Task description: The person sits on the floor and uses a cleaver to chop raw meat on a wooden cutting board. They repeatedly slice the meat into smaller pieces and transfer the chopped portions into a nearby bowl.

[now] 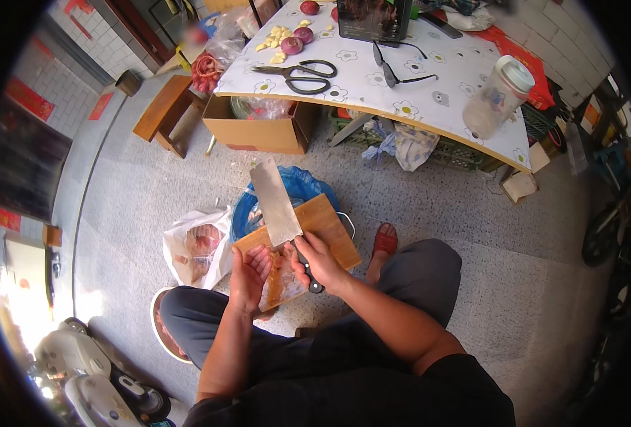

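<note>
My right hand (318,262) grips the black handle of a broad cleaver (275,202), its blade pointing up and away over the board. Near the board's left side, my left hand (250,277) is cupped, palm up, with its fingers apart; nothing shows in it. A wooden cutting board (330,229) lies slanted below both hands, partly over a bin or bucket lined with a blue plastic bag (310,184). A piece of raw meat or skin (278,275), partly hidden by my fingers, lies on the board's near part.
A white plastic bag with packed meat (200,243) lies left of the blue bag. Beside my left knee is a round basin (161,325). Ahead stands a table (358,91) with scissors (299,76), garlic, onions, glasses and a bottle (500,96). A cardboard box (257,133) and wooden stool (163,112) stand nearby.
</note>
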Available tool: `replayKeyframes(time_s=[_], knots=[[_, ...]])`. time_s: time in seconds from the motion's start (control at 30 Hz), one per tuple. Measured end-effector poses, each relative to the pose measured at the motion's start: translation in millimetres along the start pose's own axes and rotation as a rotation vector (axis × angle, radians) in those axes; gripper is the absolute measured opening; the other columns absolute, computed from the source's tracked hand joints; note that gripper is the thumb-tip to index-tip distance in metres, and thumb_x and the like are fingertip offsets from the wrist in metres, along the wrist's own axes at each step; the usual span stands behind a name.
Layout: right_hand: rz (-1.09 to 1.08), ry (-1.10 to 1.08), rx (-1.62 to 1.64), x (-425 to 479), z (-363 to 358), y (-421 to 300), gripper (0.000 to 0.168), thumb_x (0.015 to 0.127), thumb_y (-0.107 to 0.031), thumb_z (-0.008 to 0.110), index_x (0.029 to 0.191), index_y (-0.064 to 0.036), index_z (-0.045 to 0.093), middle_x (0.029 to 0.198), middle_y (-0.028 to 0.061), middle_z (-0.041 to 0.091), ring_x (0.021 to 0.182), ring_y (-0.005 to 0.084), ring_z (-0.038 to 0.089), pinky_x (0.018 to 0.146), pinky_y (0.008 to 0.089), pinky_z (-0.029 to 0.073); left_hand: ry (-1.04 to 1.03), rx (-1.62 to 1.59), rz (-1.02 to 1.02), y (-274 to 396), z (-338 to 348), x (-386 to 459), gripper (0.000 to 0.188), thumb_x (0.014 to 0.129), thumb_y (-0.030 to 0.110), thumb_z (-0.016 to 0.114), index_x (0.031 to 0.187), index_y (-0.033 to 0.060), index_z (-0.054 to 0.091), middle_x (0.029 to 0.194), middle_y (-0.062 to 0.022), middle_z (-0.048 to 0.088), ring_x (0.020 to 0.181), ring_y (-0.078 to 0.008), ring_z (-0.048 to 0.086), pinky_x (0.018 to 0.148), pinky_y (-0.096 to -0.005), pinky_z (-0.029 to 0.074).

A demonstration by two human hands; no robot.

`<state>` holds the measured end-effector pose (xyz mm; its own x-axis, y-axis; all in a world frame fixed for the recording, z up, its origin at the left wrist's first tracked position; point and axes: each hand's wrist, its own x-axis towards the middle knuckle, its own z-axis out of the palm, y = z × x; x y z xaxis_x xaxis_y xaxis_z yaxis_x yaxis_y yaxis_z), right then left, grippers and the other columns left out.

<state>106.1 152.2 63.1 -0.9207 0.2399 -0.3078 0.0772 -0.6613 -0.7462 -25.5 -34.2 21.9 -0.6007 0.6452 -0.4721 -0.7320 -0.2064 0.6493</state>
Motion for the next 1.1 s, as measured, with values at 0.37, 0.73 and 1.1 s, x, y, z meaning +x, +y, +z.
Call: replayKeyframes(time_s=[0.37, 0.73, 1.1], knots=[[0.046, 0.053, 0.082, -13, 1, -15, 0.031, 0.110, -0.038, 0.039, 0.110, -0.009, 0.050, 0.063, 0.0028, 0.049, 0.040, 0.0124, 0.043, 0.037, 0.0266, 0.037, 0.218, 0.829, 0.320, 1, -14, 21, 0.028, 0.103, 0.026, 0.060, 0.112, 0.0018, 0.071, 0.108, -0.0059, 0.073, 0.104, -0.0132, 0.065, 0.095, -0.0279, 0.049], [0.161, 0.087, 0.061, 8, -1, -16, 0.032, 0.110, -0.036, 0.039, 0.115, -0.005, 0.049, 0.063, 0.0047, 0.046, 0.038, 0.0134, 0.039, 0.036, 0.0273, 0.036, 0.927, 0.206, 0.373, 79, -189, 96, 0.028, 0.108, 0.028, 0.047, 0.116, 0.0068, 0.064, 0.117, -0.0056, 0.067, 0.106, -0.0205, 0.065, 0.089, -0.0349, 0.052], [0.229, 0.033, -0.140, 29, 2, -27, 0.040, 0.108, -0.032, 0.042, 0.128, 0.003, 0.039, 0.061, 0.0087, 0.048, 0.038, 0.0150, 0.044, 0.037, 0.0265, 0.039, 0.811, 1.607, 0.041, 35, -287, 167, 0.031, 0.098, 0.031, 0.053, 0.119, 0.0119, 0.067, 0.114, -0.0231, 0.069, 0.105, -0.0405, 0.066, 0.091, -0.0483, 0.052]])
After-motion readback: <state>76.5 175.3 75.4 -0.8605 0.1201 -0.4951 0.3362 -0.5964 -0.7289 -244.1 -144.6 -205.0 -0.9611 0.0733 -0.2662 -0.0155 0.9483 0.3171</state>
